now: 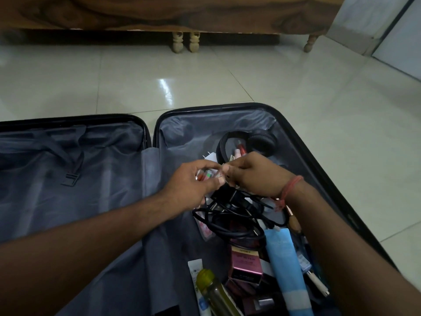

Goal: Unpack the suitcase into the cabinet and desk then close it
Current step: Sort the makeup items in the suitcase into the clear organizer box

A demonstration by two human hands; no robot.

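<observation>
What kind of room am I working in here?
Probably a bedroom: a dark wooden bed frame on turned legs, glossy cream floor tiles, and an open grey-lined black suitcase on the floor.

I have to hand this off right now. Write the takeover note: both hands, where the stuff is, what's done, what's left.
Left hand: grips a small clear packet with coloured contents.
Right hand: pinches the same packet's end, over the suitcase's right half.
Suitcase: lies open on the floor. Left half shows only lining and straps. Right half holds headphones, tangled black cables, a pink box, a blue tube, a yellow-capped bottle and other small items.
Done: left half appears emptied.
Left: move the right half's contents to cabinet and desk, then close the suitcase.
</observation>
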